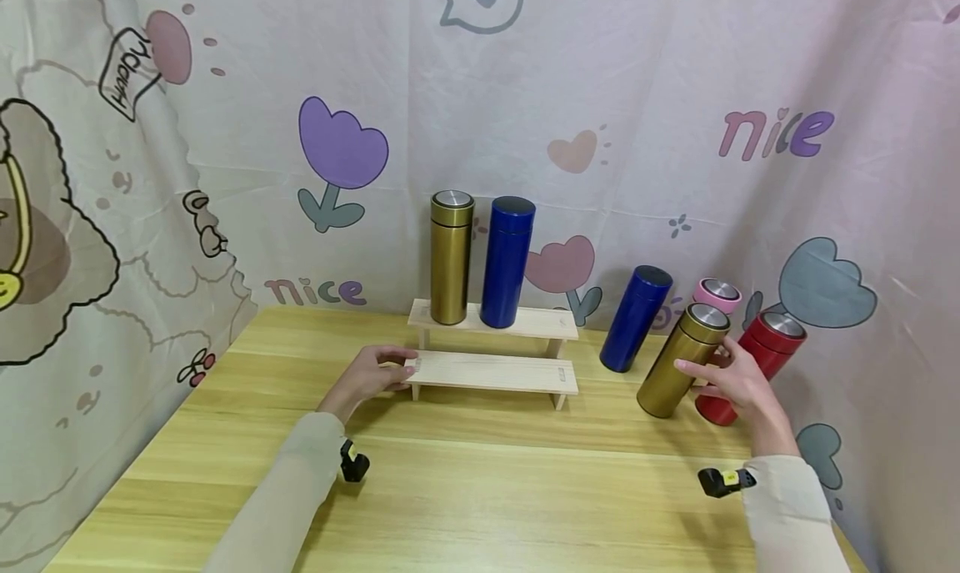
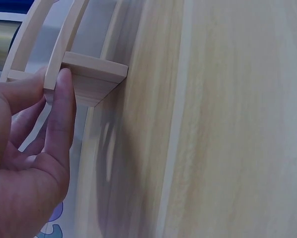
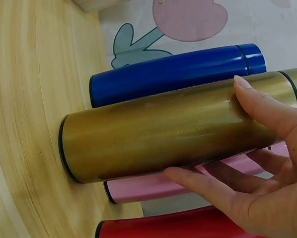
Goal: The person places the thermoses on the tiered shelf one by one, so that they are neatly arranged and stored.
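My left hand (image 1: 372,373) pinches the left end of the low front wooden shelf (image 1: 491,372); in the left wrist view the thumb and fingers lie on either side of its board (image 2: 60,54). At the right, my right hand (image 1: 733,379) holds a gold thermos bottle (image 1: 678,363) by its upper part, thumb on one side and fingers on the other. Behind and beside that bottle are a pink bottle (image 1: 716,293), mostly hidden, and a red bottle (image 1: 767,344). A blue bottle (image 1: 634,319) stands just to its left.
On the higher rear shelf (image 1: 540,321) stand another gold bottle (image 1: 450,264) and another blue bottle (image 1: 509,260). Both shelves rest on the wooden table (image 1: 480,498). A printed cloth (image 1: 637,72) hangs close behind the table and along its sides.
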### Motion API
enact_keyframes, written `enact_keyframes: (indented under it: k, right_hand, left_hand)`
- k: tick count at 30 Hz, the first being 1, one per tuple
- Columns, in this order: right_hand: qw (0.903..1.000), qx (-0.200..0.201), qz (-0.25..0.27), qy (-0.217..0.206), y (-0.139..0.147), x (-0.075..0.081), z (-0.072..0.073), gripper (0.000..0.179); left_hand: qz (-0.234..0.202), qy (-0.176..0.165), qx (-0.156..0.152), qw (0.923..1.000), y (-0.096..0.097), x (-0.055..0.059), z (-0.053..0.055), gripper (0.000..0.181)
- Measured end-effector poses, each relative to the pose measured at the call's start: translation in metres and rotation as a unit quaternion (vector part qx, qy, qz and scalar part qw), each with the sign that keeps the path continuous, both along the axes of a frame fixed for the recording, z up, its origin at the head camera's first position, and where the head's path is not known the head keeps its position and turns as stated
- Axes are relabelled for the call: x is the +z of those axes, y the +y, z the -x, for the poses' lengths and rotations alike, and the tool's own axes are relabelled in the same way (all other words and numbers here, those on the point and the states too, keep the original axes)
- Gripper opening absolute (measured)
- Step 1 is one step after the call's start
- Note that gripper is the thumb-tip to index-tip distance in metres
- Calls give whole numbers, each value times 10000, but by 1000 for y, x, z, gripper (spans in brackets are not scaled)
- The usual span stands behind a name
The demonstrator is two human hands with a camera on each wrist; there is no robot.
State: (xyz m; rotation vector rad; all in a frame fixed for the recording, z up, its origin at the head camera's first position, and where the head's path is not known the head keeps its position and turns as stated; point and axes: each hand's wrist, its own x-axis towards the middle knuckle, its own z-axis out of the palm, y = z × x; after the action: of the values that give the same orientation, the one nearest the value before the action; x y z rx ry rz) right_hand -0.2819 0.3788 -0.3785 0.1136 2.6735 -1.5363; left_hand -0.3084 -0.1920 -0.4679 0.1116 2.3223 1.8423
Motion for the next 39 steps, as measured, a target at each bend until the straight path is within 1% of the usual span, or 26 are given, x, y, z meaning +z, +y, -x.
enact_keyframes:
  k: [12, 17, 24, 30, 39]
  right_hand:
    - [9999, -93, -111, -25, 1, 0, 2, 103]
    - [9998, -51, -170, -22, -3, 2, 2, 102]
    - [9996, 4, -287, -46, -10, 9, 2, 106]
    - [9996, 64, -284, 34, -17, 17, 2, 104]
    - [9988, 73, -479, 74, -27, 23, 1, 106]
  left_hand:
    - [-35, -30, 2, 10000, 0, 0, 2, 40]
    - [-29, -40, -16, 10000, -1, 0, 0, 40]
    - [-8, -41, 0, 10000, -1, -1, 0, 40]
    - [-32, -96, 22, 9999, -1, 0, 0, 41]
    - [14, -81, -11, 10000, 0, 2, 1, 41]
